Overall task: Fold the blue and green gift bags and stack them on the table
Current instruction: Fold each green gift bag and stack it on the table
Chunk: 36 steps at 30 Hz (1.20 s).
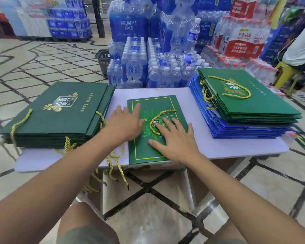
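Both arms are extended forward over the table (236, 148). The left hand (125, 124) and the right hand (174, 138) are laid palm-down on one flattened green gift bag (144, 152), fingers straight and spread, with nothing gripped. The bag is located centrally at the near table edge. It is marked with a gold border, a leaf print and a gold cord handle (165, 111) lying on top. Two stacks flank it: the left stack (60, 117) is all green, while in the right stack (245, 110) green bags are laid over blue bags (236, 133). Bags per stack cannot be counted.
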Tool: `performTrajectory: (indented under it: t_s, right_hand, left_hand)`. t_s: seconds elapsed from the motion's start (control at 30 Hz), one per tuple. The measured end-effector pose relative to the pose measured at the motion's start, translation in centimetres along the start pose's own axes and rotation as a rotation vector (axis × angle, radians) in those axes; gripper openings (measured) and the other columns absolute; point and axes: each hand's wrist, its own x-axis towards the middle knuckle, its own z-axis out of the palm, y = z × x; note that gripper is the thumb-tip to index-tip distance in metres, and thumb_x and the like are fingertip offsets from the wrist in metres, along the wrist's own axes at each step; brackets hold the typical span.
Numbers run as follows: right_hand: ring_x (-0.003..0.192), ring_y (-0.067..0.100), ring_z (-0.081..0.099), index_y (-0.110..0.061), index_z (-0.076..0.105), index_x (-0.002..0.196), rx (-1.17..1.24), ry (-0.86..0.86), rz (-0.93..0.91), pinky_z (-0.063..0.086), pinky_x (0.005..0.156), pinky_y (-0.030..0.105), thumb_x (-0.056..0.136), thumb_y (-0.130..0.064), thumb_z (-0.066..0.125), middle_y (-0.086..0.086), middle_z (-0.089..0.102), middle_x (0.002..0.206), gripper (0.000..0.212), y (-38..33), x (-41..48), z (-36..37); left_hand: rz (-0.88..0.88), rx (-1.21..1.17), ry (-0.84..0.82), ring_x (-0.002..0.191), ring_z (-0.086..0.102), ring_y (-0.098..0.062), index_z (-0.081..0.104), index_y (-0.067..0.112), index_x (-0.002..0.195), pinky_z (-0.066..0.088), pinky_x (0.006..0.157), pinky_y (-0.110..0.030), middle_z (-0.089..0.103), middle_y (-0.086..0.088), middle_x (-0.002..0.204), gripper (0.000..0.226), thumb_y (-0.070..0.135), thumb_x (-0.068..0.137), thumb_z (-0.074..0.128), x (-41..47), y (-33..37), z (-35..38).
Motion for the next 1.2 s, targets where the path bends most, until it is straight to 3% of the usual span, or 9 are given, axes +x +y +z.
performTrajectory:
  t_s: [0.1, 0.2, 0.37, 0.5, 0.6, 0.73, 0.87, 1.0, 1.2]
  right_hand:
    - [0.158, 0.019, 0.005, -0.046, 0.019, 0.159, 0.029, 0.019, 0.012, 0.005, 0.121, 0.065, 0.087, -0.087, 0.015, -0.01, 0.015, 0.17, 0.083, -0.1, 0.0, 0.1]
    - [0.157, 0.018, 0.008, -0.046, 0.024, 0.158, 0.072, 0.04, 0.015, 0.008, 0.122, 0.063, 0.087, -0.085, 0.021, -0.011, 0.018, 0.169, 0.08, -0.1, -0.1, 0.1]
    - [0.155, 0.015, 0.016, -0.045, 0.033, 0.154, 0.227, 0.123, 0.047, 0.015, 0.122, 0.06, 0.084, -0.084, 0.025, -0.013, 0.027, 0.165, 0.08, 0.2, -0.2, -0.4]
    - [0.148, 0.014, 0.031, -0.039, 0.043, 0.15, 0.33, 0.201, 0.09, 0.026, 0.12, 0.054, 0.084, -0.079, 0.028, -0.012, 0.036, 0.16, 0.079, 0.4, -0.1, -0.6]
    - [0.145, 0.015, 0.035, -0.032, 0.049, 0.148, 0.428, 0.255, 0.108, 0.031, 0.118, 0.044, 0.095, -0.065, 0.045, -0.008, 0.04, 0.158, 0.063, 0.7, 0.0, -0.5]
    - [0.148, 0.018, 0.029, -0.026, 0.047, 0.15, 0.504, 0.291, 0.141, 0.03, 0.12, 0.043, 0.1, -0.052, 0.052, -0.001, 0.036, 0.159, 0.057, 0.8, 0.3, -1.2]
    - [0.142, 0.022, 0.037, -0.023, 0.044, 0.15, 0.649, 0.26, 0.229, 0.035, 0.116, 0.043, 0.094, -0.062, 0.046, 0.003, 0.039, 0.156, 0.068, 0.9, 1.7, -4.2]
    - [0.138, 0.02, 0.043, -0.02, 0.046, 0.15, 0.762, 0.326, 0.199, 0.037, 0.111, 0.038, 0.095, -0.056, 0.053, 0.005, 0.047, 0.149, 0.066, 1.1, 3.1, -8.8]
    - [0.136, 0.023, 0.048, -0.017, 0.052, 0.148, 0.69, 0.49, 0.173, 0.038, 0.112, 0.037, 0.098, -0.044, 0.061, 0.008, 0.051, 0.148, 0.058, 6.1, 3.9, -17.2]
  left_hand:
    - [0.023, -0.012, -0.025, 0.139, 0.039, -0.044, 0.004, 0.017, 0.164, 0.033, 0.113, -0.049, 0.05, -0.026, 0.147, 0.064, 0.041, 0.109, 0.026, -2.0, -0.1, 0.7]
    - [0.024, -0.247, 0.04, 0.128, 0.048, -0.04, 0.009, 0.016, 0.164, 0.041, 0.102, -0.046, 0.056, -0.025, 0.139, 0.062, 0.026, 0.108, 0.033, -2.3, 0.0, 1.0]
    - [-0.164, -1.188, 0.2, 0.109, 0.058, -0.021, 0.033, 0.027, 0.153, 0.052, 0.087, -0.035, 0.05, 0.01, 0.141, 0.053, 0.009, 0.104, 0.044, -3.4, 1.3, -1.1]
    - [-0.394, -1.809, 0.088, 0.089, 0.069, -0.027, 0.05, 0.007, 0.143, 0.062, 0.079, -0.046, 0.067, -0.009, 0.124, 0.045, 0.004, 0.098, 0.054, -4.0, 2.3, -1.7]
    - [-0.31, -1.826, 0.026, 0.073, 0.074, -0.025, 0.061, 0.015, 0.128, 0.062, 0.059, -0.04, 0.077, -0.012, 0.098, 0.033, 0.001, 0.099, 0.054, -5.5, 3.0, -1.5]
    - [-0.216, -1.749, 0.148, 0.088, 0.076, -0.024, 0.053, 0.03, 0.134, 0.062, 0.066, -0.037, 0.075, -0.005, 0.113, 0.045, 0.0, 0.101, 0.052, -6.5, 3.4, -1.5]
    - [-0.124, -1.728, 0.289, 0.098, 0.075, -0.024, 0.055, 0.049, 0.123, 0.063, 0.08, -0.043, 0.073, 0.002, 0.12, 0.05, 0.003, 0.102, 0.053, -6.9, 2.8, -4.0]
    - [-0.124, -1.701, 0.399, 0.128, 0.062, -0.027, 0.042, 0.048, 0.146, 0.056, 0.096, -0.057, 0.057, 0.004, 0.147, 0.071, 0.032, 0.082, 0.068, -6.1, 1.9, -7.5]
    - [-0.008, -1.68, 0.502, 0.11, 0.071, -0.023, 0.049, 0.033, 0.142, 0.061, 0.09, -0.049, 0.07, 0.004, 0.124, 0.054, 0.011, 0.093, 0.059, -3.5, 5.5, -13.8]
